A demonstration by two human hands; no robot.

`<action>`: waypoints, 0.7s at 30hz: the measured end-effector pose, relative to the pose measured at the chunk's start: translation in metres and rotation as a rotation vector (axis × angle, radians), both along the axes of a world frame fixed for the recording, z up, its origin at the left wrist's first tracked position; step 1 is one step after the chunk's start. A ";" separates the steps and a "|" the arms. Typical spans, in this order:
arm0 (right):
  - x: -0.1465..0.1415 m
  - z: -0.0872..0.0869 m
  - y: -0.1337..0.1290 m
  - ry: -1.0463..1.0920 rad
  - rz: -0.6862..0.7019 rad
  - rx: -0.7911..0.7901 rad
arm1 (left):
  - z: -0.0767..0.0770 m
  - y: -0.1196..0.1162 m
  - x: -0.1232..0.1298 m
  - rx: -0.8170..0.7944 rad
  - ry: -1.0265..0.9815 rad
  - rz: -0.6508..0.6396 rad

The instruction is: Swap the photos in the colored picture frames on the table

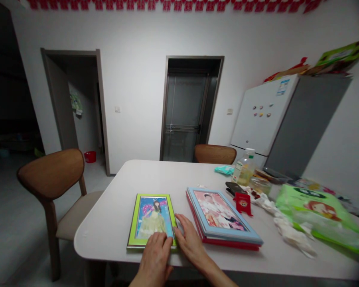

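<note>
A picture frame point(134, 217) with a lime-green border lies flat near the front edge of the white table. Its picture shows a figure in a pale yellow dress on blue. My left hand point(156, 253) rests on the lower right part of the frame, fingers laid over the bottom border and no grip visible. Along the right border, my right hand point(190, 241) touches the frame's side with its fingers stretched out. Just right of that hand sits a stack with a light-blue picture frame point(231, 232) on top and red edges point(230, 243) beneath.
Beyond the stack are a red packet point(243, 203), a dark phone-like object point(235, 187), a bottle point(244, 167), a glass jar point(260, 185), crumpled tissues point(293, 235) and a green tissue package point(320, 207). Wooden chairs stand left point(52, 173) and behind the table point(215, 153).
</note>
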State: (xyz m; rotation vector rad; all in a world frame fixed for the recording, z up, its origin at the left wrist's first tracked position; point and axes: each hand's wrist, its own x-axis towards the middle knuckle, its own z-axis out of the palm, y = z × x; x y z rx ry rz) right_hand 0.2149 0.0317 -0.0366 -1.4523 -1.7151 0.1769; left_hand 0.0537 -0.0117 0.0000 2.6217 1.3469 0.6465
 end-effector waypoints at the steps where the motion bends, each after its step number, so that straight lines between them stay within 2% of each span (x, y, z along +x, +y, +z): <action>1: 0.000 0.002 -0.001 0.018 0.002 -0.006 | -0.003 0.000 0.003 0.002 -0.001 0.001; 4: 0.001 0.012 -0.003 0.103 0.011 -0.025 | -0.004 0.000 0.003 0.005 -0.004 -0.025; 7: 0.001 0.028 -0.007 0.243 0.038 -0.038 | 0.008 -0.001 -0.004 0.033 -0.116 -0.074; 9: -0.003 0.039 -0.010 0.330 0.062 -0.043 | 0.024 -0.002 -0.007 0.062 -0.303 -0.040; 11: -0.011 0.049 -0.013 0.370 0.093 -0.057 | 0.042 -0.001 -0.010 0.062 -0.547 0.057; 13: -0.021 0.055 -0.014 0.359 0.144 -0.074 | 0.057 0.000 -0.013 0.007 -0.788 0.152; 15: -0.032 0.057 -0.015 0.308 0.214 -0.071 | 0.065 0.002 -0.018 -0.077 -0.978 0.178; 18: -0.043 0.055 -0.015 0.185 0.302 -0.043 | 0.061 0.005 -0.027 -0.177 -1.110 0.151; 21: -0.046 0.050 -0.016 0.043 0.326 -0.059 | 0.047 0.008 -0.039 -0.260 -1.138 0.175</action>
